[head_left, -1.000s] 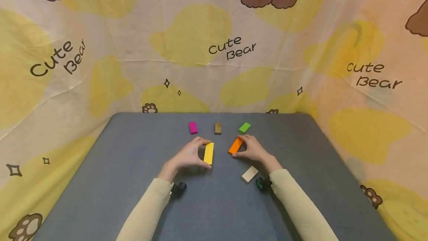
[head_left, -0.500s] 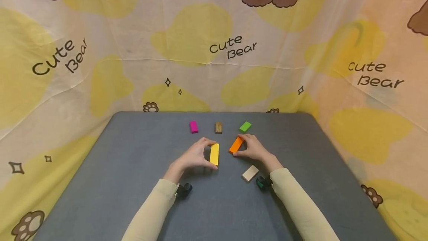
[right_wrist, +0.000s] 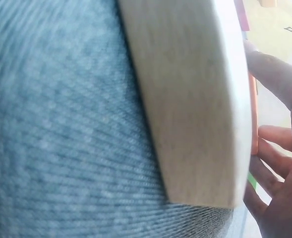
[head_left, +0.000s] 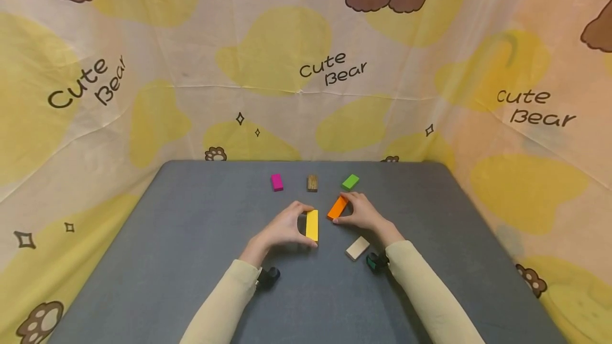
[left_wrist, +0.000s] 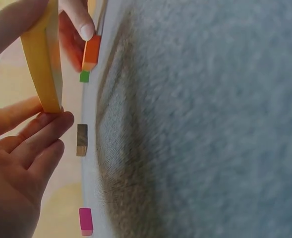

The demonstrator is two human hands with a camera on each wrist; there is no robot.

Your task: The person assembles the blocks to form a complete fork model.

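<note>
My left hand [head_left: 283,226] pinches a yellow block [head_left: 312,225] by its two ends, thumb at the near end and fingers at the far one. In the left wrist view the yellow block [left_wrist: 44,64] hangs above the cloth, its shadow below. To the right, my right hand [head_left: 363,213] has thumb and fingers at the ends of an orange block [head_left: 337,207], which lies slanted. Close to the right wrist lies a pale wooden block [head_left: 357,248]; it fills much of the right wrist view and partly hides the orange block [right_wrist: 254,114] there.
Beyond the hands, a magenta block [head_left: 277,182], a brown wood-grained block [head_left: 312,183] and a green block [head_left: 350,182] form a row near the back of the grey-blue table [head_left: 167,259]. A printed curtain [head_left: 277,68] rises behind and along the sides.
My left hand has carried the yellow block rightward and slightly nearer to me, closer to the orange block. The right hand and orange block have stayed in place.
</note>
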